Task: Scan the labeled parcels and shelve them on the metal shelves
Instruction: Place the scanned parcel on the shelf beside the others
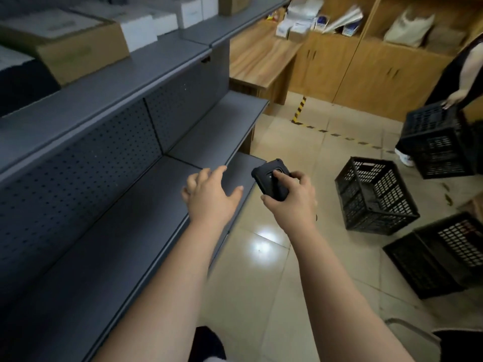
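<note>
The person's left hand hovers spread and empty over the front edge of the lower metal shelf; the right hand grips a black scanner, finger on its face. Shelved parcels sit on the upper shelf. Best next: turn to the black crates on the floor beyond and fetch a labeled parcel.

Out past your fingertips a wooden desk stands against a wall of wooden cabinets, with a slumped white cloth bag and blurred stacks of paper in the open compartments. To the right of your fingers a black slatted plastic crate sits tilted on the beige tiled floor, another black crate lying nearer you. Farther right, a second person touches a third crate, beyond a black-and-yellow striped floor tape.
</note>
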